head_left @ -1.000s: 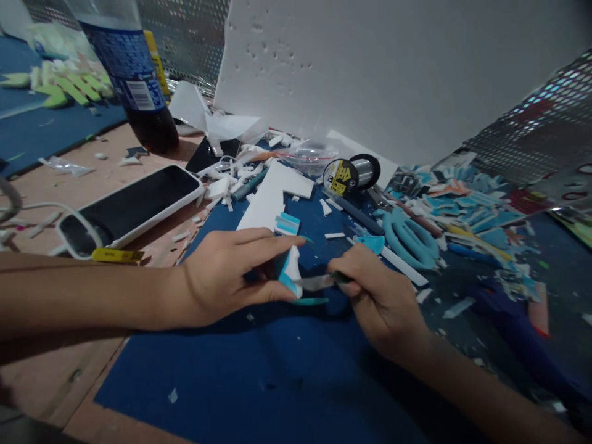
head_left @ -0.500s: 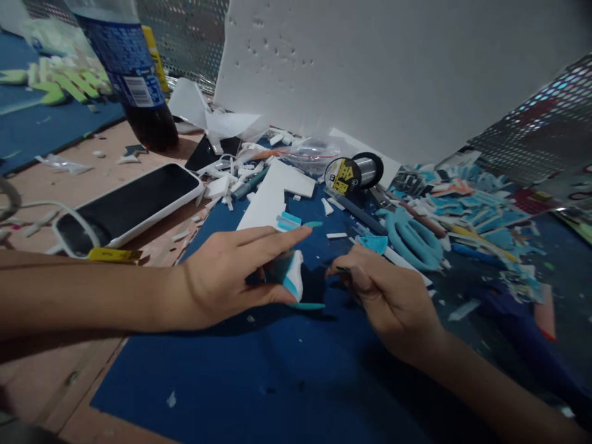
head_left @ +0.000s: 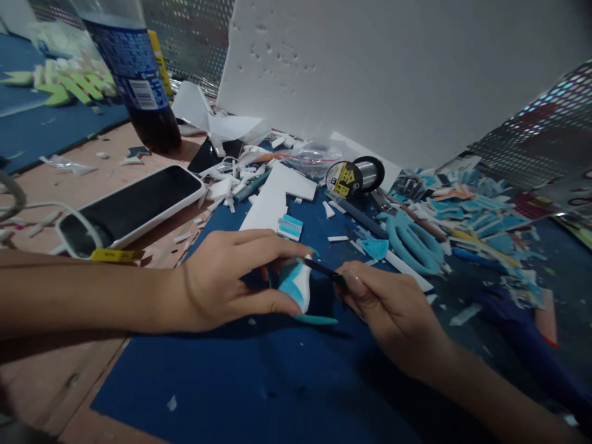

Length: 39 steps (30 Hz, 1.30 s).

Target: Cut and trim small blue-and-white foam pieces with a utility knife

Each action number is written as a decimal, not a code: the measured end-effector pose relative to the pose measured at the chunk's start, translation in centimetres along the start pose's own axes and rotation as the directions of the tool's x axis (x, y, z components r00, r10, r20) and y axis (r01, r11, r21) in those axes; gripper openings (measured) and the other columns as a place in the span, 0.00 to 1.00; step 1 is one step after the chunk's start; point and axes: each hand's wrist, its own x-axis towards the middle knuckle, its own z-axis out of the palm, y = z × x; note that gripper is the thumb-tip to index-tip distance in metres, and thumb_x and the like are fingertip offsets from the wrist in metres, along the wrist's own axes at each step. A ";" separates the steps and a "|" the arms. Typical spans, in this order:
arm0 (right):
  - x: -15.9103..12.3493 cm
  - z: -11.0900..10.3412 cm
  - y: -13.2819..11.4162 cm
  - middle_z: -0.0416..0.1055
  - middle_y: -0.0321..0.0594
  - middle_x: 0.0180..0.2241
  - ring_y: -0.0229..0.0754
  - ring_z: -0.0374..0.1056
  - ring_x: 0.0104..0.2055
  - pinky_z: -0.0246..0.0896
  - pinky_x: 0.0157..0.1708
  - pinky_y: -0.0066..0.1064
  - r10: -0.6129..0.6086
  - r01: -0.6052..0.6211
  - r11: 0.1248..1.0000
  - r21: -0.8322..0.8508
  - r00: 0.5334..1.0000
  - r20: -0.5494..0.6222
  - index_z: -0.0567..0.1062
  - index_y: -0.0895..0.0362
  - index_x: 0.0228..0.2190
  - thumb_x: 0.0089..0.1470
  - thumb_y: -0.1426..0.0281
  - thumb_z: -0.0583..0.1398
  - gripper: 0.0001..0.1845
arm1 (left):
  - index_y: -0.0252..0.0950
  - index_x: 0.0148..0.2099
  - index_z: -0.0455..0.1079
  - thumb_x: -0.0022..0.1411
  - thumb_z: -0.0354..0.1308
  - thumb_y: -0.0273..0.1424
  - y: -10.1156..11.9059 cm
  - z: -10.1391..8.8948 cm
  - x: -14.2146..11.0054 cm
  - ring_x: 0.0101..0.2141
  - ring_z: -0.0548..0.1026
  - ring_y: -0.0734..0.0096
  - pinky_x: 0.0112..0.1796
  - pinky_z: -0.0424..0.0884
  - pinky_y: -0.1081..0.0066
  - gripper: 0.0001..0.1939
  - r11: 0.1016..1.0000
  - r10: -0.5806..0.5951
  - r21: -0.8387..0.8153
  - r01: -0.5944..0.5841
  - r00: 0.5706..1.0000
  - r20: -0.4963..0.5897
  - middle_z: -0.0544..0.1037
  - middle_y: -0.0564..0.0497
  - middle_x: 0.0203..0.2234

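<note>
Between the thumb and fingers of my left hand (head_left: 240, 277) is a small blue-and-white foam piece (head_left: 298, 285), held just above the blue mat (head_left: 222, 376). A long teal shape (head_left: 317, 320) sticks out at the thumb's tip; whether it is a nail or part of the piece I cannot tell. My right hand (head_left: 383, 302) is closed around a thin black stick-like tool (head_left: 324, 270), whose kind I cannot make out. The tool's tip reaches the upper edge of the foam piece, near my left fingertips. Behind my left hand lies a small blue-and-white block (head_left: 290, 227).
Light-blue scissors (head_left: 414, 243), a wire spool (head_left: 356, 176) and white foam board (head_left: 272, 194) lie behind my hands. A phone (head_left: 134, 206) and a cola bottle (head_left: 139, 80) are at left. Blue scraps (head_left: 481, 209) and a dark-blue tool (head_left: 518, 339) are at right.
My right hand has turned, and the black tool now points left and reaches the foam piece. The foam piece has shifted slightly right and down in my left hand.
</note>
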 end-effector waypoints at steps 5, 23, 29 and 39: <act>-0.1 0.0 0.1 0.58 0.29 0.18 0.32 0.56 0.18 0.52 0.19 0.24 -0.003 0.004 0.998 -0.056 1.000 0.019 0.60 0.54 0.23 0.63 0.76 0.48 0.16 | 0.33 0.47 0.69 0.62 0.58 0.43 0.3 -0.4 0.4 0.26 0.75 0.74 0.30 0.73 0.77 0.19 0.999 0.004 -0.053 -0.005 1.000 -0.012 0.79 0.46 0.33; 0.4 0.0 0.0 0.55 0.29 0.18 0.34 0.50 0.17 0.47 0.17 0.25 -0.091 0.098 0.989 -0.107 0.994 0.068 0.54 0.53 0.23 0.59 0.79 0.47 0.15 | 0.28 0.49 0.70 0.62 0.60 0.39 0.1 -0.2 0.2 0.28 0.74 0.76 0.32 0.72 0.80 0.20 0.982 0.080 -0.169 -0.080 0.997 -0.004 0.78 0.45 0.30; 0.5 -0.2 -0.3 0.54 0.30 0.18 0.34 0.50 0.17 0.46 0.17 0.25 -0.085 0.100 0.988 -0.117 0.989 0.122 0.54 0.53 0.23 0.56 0.81 0.46 0.14 | 0.29 0.48 0.72 0.64 0.57 0.40 0.0 0.2 0.1 0.26 0.74 0.77 0.32 0.73 0.80 0.19 0.983 0.099 -0.155 -0.100 0.995 -0.014 0.77 0.46 0.30; 0.6 -0.5 -0.3 0.56 0.30 0.18 0.32 0.52 0.18 0.47 0.19 0.24 -0.094 0.108 0.993 -0.048 0.968 0.233 0.56 0.54 0.23 0.57 0.82 0.46 0.15 | 0.27 0.48 0.73 0.64 0.57 0.38 0.2 -0.1 0.4 0.26 0.74 0.74 0.32 0.73 0.78 0.19 0.976 0.151 -0.163 -0.141 0.987 0.048 0.78 0.43 0.30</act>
